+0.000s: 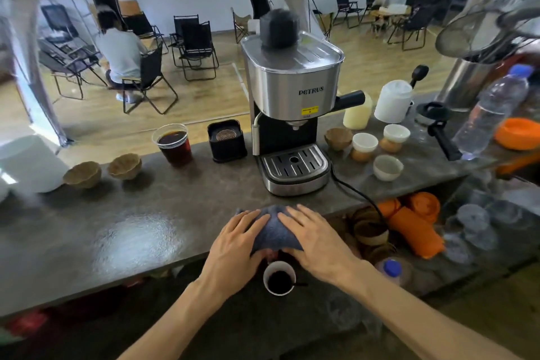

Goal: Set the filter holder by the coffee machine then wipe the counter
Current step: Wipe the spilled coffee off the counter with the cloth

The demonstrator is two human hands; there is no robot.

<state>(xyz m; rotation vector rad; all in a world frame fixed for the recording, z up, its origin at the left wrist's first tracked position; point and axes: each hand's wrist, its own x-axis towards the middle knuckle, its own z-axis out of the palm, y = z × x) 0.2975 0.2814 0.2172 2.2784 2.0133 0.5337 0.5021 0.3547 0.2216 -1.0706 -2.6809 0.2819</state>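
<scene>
On counter [131, 231] — two hands, left [236, 245], right [318, 240], flat on one cloth [274, 228].

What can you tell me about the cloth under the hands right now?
The cloth is a dark blue-grey rag that looks like soft, slightly fuzzy fabric. It is bunched into a rough mound, not spread flat, and lies on the dark stone-look counter at its near edge, in front of the coffee machine. The left hand and right hand both press on it, fingers spread, covering its sides. Its near edge sits just above a white cup on a lower level.
</scene>
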